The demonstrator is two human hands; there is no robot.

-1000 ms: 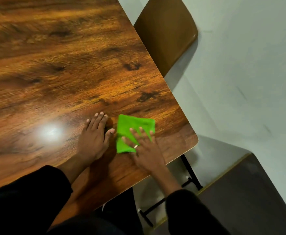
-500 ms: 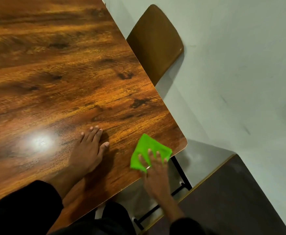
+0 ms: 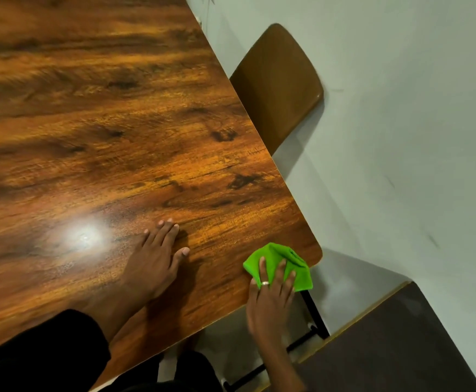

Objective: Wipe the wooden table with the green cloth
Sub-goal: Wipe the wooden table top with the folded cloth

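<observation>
Pressing flat, right hand (image 3: pixel 270 302) fingers slid green cloth (image 3: pixel 280 264) to wooden table (image 3: pixel 146 123) corner.

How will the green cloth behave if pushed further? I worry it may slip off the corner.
The green cloth looks soft and floppy: it bunches in folds under the right hand. It probably slides easily on the glossy wooden table. Part already overhangs the edge, so it would likely droop without the hand.

Wooden table (image 3: pixel 118 137) lies open; chair (image 3: pixel 279 89) crowds its far edge, seemingly touching.
</observation>
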